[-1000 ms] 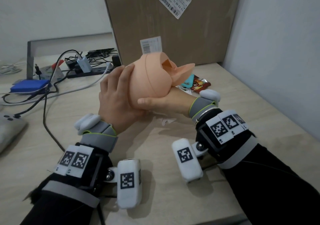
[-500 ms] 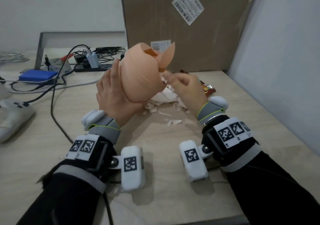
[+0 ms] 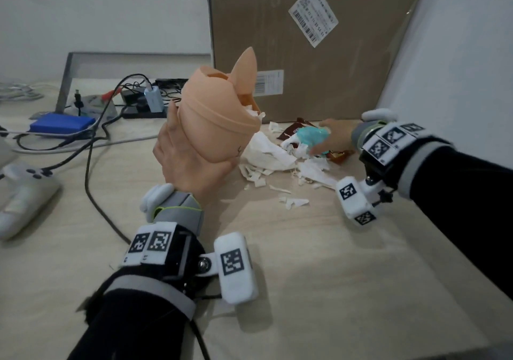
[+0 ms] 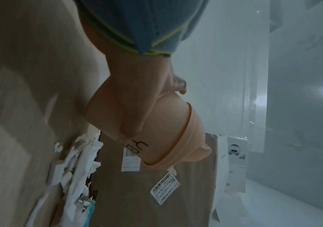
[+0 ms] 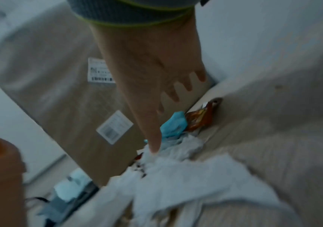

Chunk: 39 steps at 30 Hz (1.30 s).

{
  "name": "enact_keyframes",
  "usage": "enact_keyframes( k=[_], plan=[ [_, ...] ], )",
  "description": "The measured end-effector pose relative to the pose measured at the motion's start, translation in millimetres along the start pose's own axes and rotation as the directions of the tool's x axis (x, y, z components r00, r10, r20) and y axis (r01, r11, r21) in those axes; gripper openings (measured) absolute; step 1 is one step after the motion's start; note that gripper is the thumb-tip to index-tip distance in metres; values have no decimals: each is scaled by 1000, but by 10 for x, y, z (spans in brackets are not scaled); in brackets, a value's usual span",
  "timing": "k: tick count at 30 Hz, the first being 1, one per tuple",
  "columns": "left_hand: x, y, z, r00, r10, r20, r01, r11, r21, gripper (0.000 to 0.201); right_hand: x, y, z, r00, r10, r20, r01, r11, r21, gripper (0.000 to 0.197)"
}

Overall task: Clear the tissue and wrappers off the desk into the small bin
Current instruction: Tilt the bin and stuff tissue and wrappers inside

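left grip (image 3: pixel 191 162) clamped round tilted bin (image 3: pixel 219 121); right grip (image 3: pixel 330 137) spread open over torn tissue (image 3: pixel 266 151) and wrappers (image 3: pixel 311 135).

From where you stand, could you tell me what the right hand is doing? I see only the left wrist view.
Observer: The right hand is over the teal wrapper beside the cardboard box, fingers straight and spread.
Operator: Thanks. Is anything in the small bin?
Observer: White tissue pokes from its mouth.
Operator: Any other wrappers?
Observer: A brown wrapper lies beside the teal one.
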State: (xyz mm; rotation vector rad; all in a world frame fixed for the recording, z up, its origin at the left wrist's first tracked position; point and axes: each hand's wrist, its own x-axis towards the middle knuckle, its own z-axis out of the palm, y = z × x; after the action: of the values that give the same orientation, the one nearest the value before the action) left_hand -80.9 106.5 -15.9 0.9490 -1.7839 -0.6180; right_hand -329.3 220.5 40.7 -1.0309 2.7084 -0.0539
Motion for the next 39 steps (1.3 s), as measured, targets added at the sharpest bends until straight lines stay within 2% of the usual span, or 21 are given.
enact_keyframes(
  k=[2,4,6,8,13,17,20,22,27,32,35,37,39],
  plan=[
    [1,-11,2,1000,-9,5,9,1000,-15,127,96,-41,0,986,20,167,11,982,-186,96],
    [-14,-8,9,1000,-9,20,10,1000,-26,127,106,-75,26,958,63,281,11,966,-257,95],
    [-25,-1,24,1000,-2,13,3,1000,-30,127,51,-77,27,948,51,314,44,956,-289,85],
    [-10,-6,30,1000,7,17,-7,1000,-30,127,-16,-87,41,955,13,295,77,954,-290,74],
    [16,-11,18,999,5,51,-3,999,-37,132,-213,-68,160,972,-158,175,210,918,-337,54],
    [6,-29,3,996,59,68,-57,998,-23,132,-331,-45,298,958,-288,-13,264,893,-364,34],
    [19,-63,-3,994,79,74,-80,997,13,130,-394,-44,319,940,-288,-184,244,942,-231,13],
    [17,-66,-4,993,86,76,-88,996,22,130,-440,-7,296,919,-273,-283,249,961,-120,10],
    [-2,-8,-2,990,111,87,-116,992,52,130,-520,90,240,838,-179,-515,296,942,155,14],
    [-30,27,21,983,147,112,-160,980,116,128,-581,101,290,756,-75,-651,414,824,387,20],
    [-61,59,44,975,179,131,-197,970,142,126,-609,59,319,694,-85,-715,524,741,421,4],
    [-82,66,71,972,188,142,-210,963,166,125,-648,28,323,646,-102,-756,596,687,417,17],
    [-98,80,88,968,202,148,-228,956,183,125,-688,-3,324,599,-144,-788,654,656,377,16]
  ],
)
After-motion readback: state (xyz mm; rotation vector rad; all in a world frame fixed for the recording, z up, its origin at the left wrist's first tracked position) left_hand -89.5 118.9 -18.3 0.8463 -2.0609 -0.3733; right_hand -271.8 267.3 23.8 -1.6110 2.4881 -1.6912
